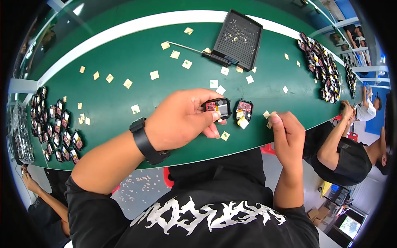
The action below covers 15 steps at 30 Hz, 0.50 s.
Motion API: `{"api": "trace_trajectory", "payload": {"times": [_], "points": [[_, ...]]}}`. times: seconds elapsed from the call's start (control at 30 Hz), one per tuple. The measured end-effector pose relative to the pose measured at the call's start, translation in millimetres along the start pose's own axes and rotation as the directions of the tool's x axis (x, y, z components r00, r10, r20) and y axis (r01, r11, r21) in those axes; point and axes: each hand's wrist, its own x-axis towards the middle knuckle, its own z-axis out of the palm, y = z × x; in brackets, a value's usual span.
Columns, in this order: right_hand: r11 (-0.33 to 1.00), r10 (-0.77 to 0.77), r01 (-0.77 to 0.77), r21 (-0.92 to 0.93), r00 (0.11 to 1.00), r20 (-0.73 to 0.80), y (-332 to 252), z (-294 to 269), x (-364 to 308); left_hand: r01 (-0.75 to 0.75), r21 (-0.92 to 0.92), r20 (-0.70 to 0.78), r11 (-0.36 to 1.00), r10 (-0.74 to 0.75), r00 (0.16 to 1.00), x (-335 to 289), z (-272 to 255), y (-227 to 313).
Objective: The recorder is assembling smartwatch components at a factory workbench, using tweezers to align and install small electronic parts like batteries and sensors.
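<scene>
My left hand (182, 118), with a black watch on its wrist, holds a small black square device housing (223, 108) between thumb and fingers. Inside the housing are a red circuit board and a grey part. Just right of it, a second open housing (244, 110) lies on the green table, with a red board and a white-and-yellow square at its lower end. My right hand (289, 134) is closed in a pinch over the table's near edge. Small cream paper squares (266, 114) are by its fingertips; whatever the pinch holds is hidden.
A black perforated tray (237, 39) with tiny bits stands at the back, a screwdriver (190, 48) beside it. Paper squares (154, 75) are scattered about. Piled housings lie left (58, 128) and far right (324, 70). Co-workers sit at the right (351, 155) and lower left (45, 198).
</scene>
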Motion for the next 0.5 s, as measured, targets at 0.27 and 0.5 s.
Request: {"api": "trace_trajectory", "payload": {"times": [0.27, 0.5], "points": [[0.987, -0.103, 0.118, -0.107, 0.986, 0.13, -20.5, -8.1, 9.7, 0.032, -0.129, 0.047, 0.991, -0.026, 0.999, -1.8, -8.9, 3.4], [0.988, -0.069, 0.028, 0.15, 0.958, 0.277, -36.4, -9.9, 20.0, 0.024, -0.242, 0.09, 0.97, -0.002, 0.996, -1.7, -12.4, -1.9]]}}
